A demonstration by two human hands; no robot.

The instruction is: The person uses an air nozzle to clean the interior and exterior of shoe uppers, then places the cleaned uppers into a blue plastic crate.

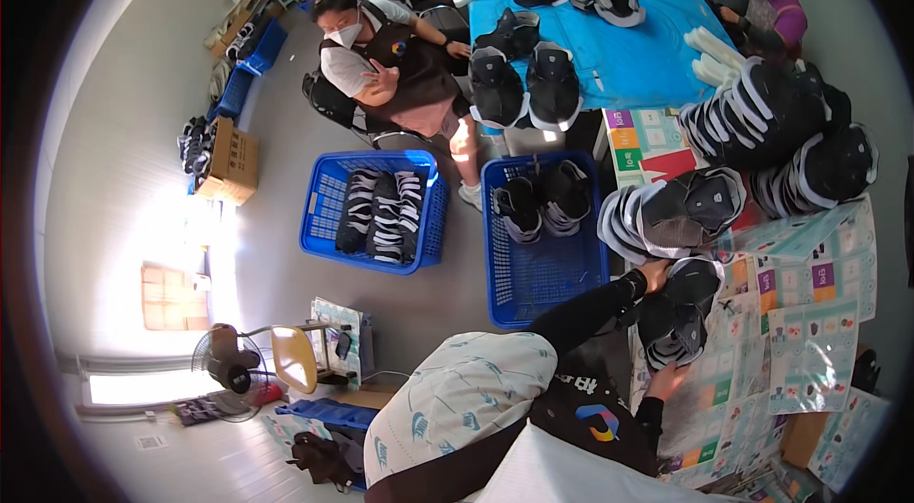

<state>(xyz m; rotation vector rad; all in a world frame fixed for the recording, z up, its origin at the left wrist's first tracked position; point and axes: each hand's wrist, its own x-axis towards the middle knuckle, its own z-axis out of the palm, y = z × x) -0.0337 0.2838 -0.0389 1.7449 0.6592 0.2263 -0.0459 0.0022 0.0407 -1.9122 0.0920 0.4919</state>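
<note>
A short row of black shoes with white soles lies on a table covered with colourful printed sheets. My left hand, in a black sleeve, grips the far end of the row. My right hand presses against its near end, so the shoes are clamped between both hands. More rows of the same black-and-white shoes lie just beyond, and bigger piles sit further right.
A blue basket holding a few shoes stands left of the table, and a second blue basket holds more. A masked seated person faces them. Other people sit by a blue table with shoes. A fan and a cardboard box stand on the floor.
</note>
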